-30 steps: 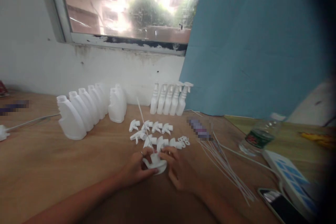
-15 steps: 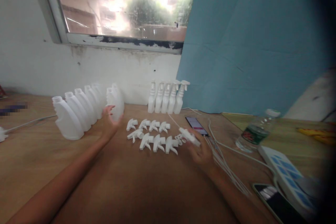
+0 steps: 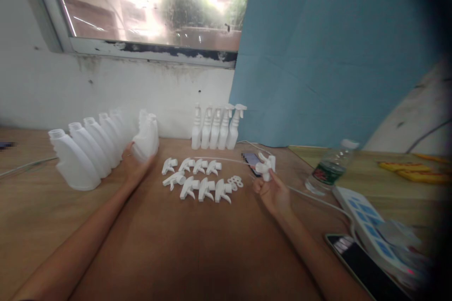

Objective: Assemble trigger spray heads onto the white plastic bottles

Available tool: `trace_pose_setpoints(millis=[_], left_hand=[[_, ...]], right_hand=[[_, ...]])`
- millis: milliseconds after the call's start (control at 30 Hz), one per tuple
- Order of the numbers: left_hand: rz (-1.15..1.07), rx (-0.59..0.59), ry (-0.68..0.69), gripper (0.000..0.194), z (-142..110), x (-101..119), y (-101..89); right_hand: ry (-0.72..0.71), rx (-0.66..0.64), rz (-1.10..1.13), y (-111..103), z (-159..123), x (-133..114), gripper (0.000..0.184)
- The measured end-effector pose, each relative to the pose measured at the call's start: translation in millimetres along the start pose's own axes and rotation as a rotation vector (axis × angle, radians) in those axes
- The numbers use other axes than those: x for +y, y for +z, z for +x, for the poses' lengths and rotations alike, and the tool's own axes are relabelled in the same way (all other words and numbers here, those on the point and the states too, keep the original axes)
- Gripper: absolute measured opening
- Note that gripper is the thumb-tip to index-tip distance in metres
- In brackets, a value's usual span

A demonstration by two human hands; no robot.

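Note:
My left hand (image 3: 136, 164) is closed around the lower part of a white plastic bottle (image 3: 145, 137), which tilts a little and has no sprayer on it. Another bare bottle stands right behind it, partly hidden. In my right hand (image 3: 277, 196) is a white trigger sprayer head (image 3: 267, 165), pinched between the fingers, with its thin dip tube (image 3: 226, 160) stretching left over the table. Between my hands lie two rows of trigger sprayer heads (image 3: 189, 188) and several small white rings (image 3: 235, 182).
A row of open bottles (image 3: 79, 164) stands at the left, and capped spray bottles (image 3: 214, 129) stand by the wall. To the right are a phone (image 3: 251, 160), a water bottle (image 3: 326, 169), a power strip (image 3: 367, 221) and a second phone (image 3: 360, 263). White cables cross there.
My left hand has closed on a bottle and tilted it. My right hand has raised and turned the sprayer head, so its tube points left. The view has shifted slightly right.

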State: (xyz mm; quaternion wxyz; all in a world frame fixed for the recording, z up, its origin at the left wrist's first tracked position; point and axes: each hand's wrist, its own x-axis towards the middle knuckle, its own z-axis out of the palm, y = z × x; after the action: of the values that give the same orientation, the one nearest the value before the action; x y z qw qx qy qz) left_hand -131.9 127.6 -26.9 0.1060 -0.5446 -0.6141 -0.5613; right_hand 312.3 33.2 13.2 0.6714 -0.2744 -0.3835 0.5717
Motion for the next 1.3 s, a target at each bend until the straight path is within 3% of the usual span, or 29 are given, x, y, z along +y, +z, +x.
trace_pose_setpoints(millis=[200,333,767,1000,1300], left_hand=[[-0.055,-0.177,0.395,0.082,-23,19,-34.7],[-0.035,-0.214,0.528,0.084,-28,28,-47.0],[-0.068,-0.244,0.57,0.079,-26,32,-49.5],[-0.034,-0.256,0.61,0.077,-26,32,-51.1],[0.0,-0.275,0.67,0.072,-25,33,-53.7]], right_hand=[[0.07,-0.019,0.086,5,-1,-1,0.017],[0.08,-0.02,0.084,6,-2,-1,0.019],[0.091,-0.029,0.137,5,-2,0,0.018],[0.055,0.01,0.047,6,-2,-2,0.017],[0.075,-0.039,0.017,8,-4,2,0.011]])
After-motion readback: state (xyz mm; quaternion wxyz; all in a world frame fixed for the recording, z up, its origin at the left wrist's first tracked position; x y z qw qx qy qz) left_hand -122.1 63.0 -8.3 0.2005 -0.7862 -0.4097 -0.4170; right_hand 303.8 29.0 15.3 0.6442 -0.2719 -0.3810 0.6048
